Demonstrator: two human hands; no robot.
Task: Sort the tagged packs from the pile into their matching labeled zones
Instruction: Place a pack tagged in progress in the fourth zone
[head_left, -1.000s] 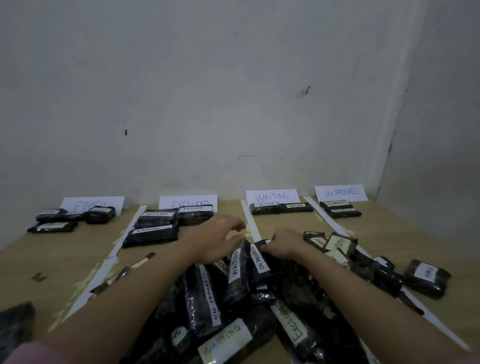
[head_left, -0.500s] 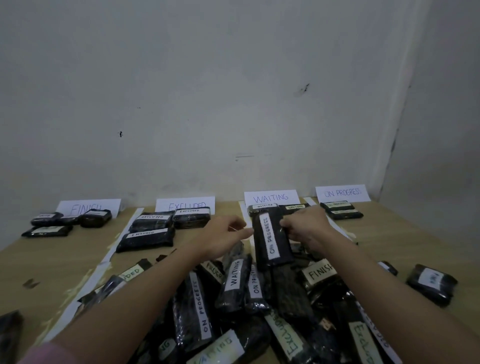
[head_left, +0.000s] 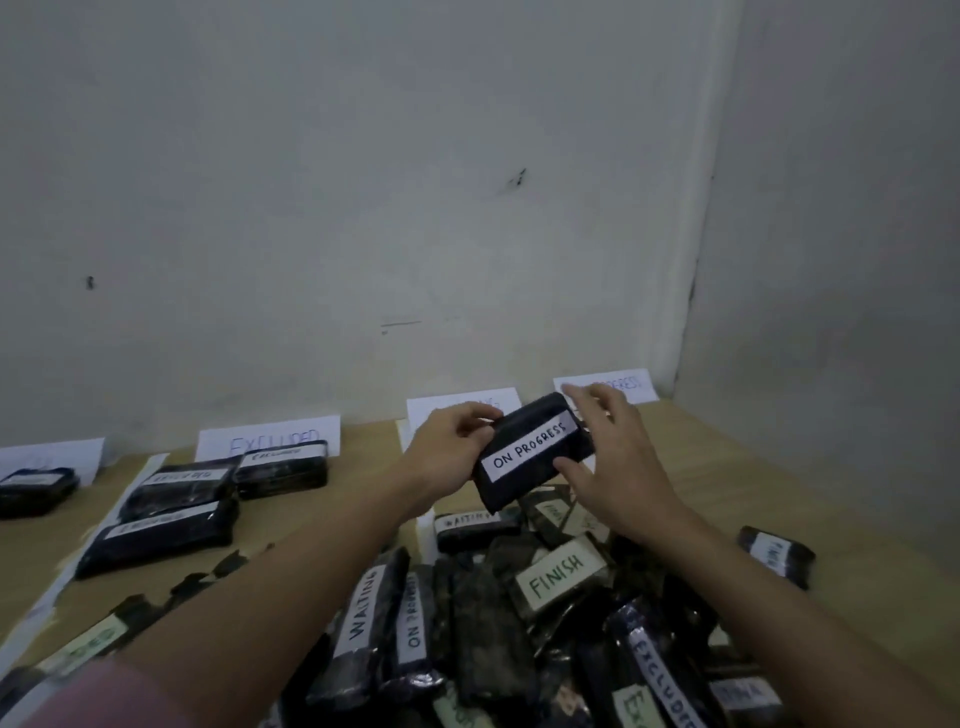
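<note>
bare table (head_left: 727, 467) is seen on the right, between the pile of packs (head_left: 519, 623) and the side wall (head_left: 831, 312), broken only by one stray pack (head_left: 776, 556). the near middle is blocked by the pile. the excluded zone is crowded by three packs (head_left: 176, 514); bare wood is left in front of them.

The pack (head_left: 530, 452) held between both hands says ON PROGRESS. Below the hands, packs in the pile say FINISH (head_left: 558, 571), WAITING (head_left: 363, 605) and EXCLUDED (head_left: 662, 680). Left of the hands, a paper sign (head_left: 270, 441) says EXCLUDED.
</note>
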